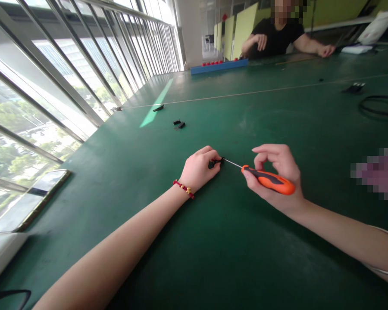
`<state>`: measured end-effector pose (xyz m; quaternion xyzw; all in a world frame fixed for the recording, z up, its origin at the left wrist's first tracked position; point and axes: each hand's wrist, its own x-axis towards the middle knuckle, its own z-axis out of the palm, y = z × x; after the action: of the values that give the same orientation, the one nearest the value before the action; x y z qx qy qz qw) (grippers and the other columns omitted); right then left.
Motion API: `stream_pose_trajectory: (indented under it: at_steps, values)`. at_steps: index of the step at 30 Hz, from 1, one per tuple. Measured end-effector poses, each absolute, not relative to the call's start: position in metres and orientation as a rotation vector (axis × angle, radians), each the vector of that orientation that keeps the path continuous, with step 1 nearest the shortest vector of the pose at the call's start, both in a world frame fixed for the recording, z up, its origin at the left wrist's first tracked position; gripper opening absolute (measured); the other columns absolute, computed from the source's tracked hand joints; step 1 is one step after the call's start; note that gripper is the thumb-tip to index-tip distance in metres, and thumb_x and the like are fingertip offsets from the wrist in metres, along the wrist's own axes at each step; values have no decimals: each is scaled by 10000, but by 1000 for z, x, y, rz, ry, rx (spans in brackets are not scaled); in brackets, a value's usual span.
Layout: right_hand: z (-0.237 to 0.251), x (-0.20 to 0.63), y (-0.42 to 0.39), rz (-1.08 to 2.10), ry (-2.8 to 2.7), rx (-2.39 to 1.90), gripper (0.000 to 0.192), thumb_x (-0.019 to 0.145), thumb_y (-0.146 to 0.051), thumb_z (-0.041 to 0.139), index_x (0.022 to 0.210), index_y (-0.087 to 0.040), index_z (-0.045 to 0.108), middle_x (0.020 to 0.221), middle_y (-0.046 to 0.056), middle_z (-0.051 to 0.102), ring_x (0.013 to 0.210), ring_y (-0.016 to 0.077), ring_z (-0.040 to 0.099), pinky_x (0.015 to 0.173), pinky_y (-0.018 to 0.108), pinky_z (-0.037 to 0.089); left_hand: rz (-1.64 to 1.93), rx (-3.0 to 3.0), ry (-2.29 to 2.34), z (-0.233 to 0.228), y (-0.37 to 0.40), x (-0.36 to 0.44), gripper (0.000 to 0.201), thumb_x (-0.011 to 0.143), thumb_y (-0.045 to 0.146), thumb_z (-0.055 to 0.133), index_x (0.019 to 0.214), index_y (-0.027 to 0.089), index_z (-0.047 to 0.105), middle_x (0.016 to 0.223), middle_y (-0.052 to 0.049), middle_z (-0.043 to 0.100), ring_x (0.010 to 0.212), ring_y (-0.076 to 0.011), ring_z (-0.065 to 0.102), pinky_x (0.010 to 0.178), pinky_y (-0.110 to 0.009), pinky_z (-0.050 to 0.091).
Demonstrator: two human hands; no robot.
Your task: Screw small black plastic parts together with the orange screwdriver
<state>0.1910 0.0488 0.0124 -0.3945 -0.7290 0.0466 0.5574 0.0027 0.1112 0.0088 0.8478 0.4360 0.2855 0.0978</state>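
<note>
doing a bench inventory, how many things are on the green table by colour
Black: 6 - small part in left hand, two small clips, strip, connector, coiled cable
Orange: 1 - screwdriver in right hand
Blue: 1 - long tray
Total: 8

Workshop: long green workbench (278, 107), windows (51, 86)

Single head view, looking forward and down across green table (213, 258), near hands; windows left.

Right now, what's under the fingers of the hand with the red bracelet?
A small black part pinned on the green table by the left hand. The fingers hide most of it.
</note>
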Motion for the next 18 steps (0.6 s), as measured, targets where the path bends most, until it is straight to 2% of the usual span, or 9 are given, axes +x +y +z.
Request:
stream_pose_trajectory:
  at_steps: [3, 5, 9, 11, 14, 16, 18]
  values:
    - [14, 191, 47, 54, -1820, -931, 149, 761, -168, 640, 865, -240, 560, 588, -61, 555, 499, 105, 521, 644, 314, 459, 843, 2506, 1295, 9, 111, 3, 112, 773, 159, 552, 818, 178, 653, 906, -23, 647, 799, -135, 627, 746, -247, 516]
    - [13, 191, 47, 54, -1780, -938, 193, 750, -147, 636, 898, -245, 561, 629, -50, 578, 547, 120, 555, 653, 315, 465, 841, 2505, 1298, 10, 111, 3, 110, 771, 159, 552, 813, 178, 652, 907, -23, 647, 796, -135, 625, 747, -248, 516]
    - [11, 191, 48, 113, -1658, -926, 424, 685, -147, 666, 1065, -258, 513, 750, -7, 550, 687, 168, 569, 656, 324, 495, 833, 2514, 1300, 9, 111, 3, 107, 767, 168, 556, 814, 178, 651, 909, -24, 647, 801, -139, 623, 742, -251, 515]
    - [11, 191, 48, 128, -1689, -940, 370, 700, -172, 670, 1026, -262, 520, 684, -26, 533, 609, 151, 528, 634, 327, 478, 829, 2521, 1296, 9, 111, 3, 108, 767, 171, 555, 816, 180, 651, 912, -25, 647, 803, -139, 623, 739, -250, 514]
    - [12, 191, 47, 72, -1768, -998, 209, 746, -187, 650, 913, -260, 548, 523, -65, 510, 535, 137, 495, 682, 349, 448, 827, 2529, 1295, 9, 111, 3, 110, 769, 170, 552, 816, 181, 651, 916, -25, 646, 801, -138, 624, 737, -249, 512]
    - [12, 191, 47, 55, -1738, -993, 248, 736, -169, 649, 946, -259, 551, 564, -53, 537, 604, 155, 537, 711, 355, 457, 822, 2532, 1297, 9, 111, 3, 110, 770, 170, 550, 814, 180, 650, 917, -26, 646, 800, -137, 624, 736, -249, 511]
    - [11, 191, 48, 87, -1665, -947, 378, 701, -158, 662, 1038, -260, 524, 706, -20, 558, 682, 168, 561, 682, 340, 482, 814, 2532, 1298, 9, 111, 3, 108, 769, 170, 550, 810, 180, 649, 917, -26, 646, 806, -138, 624, 735, -249, 510]
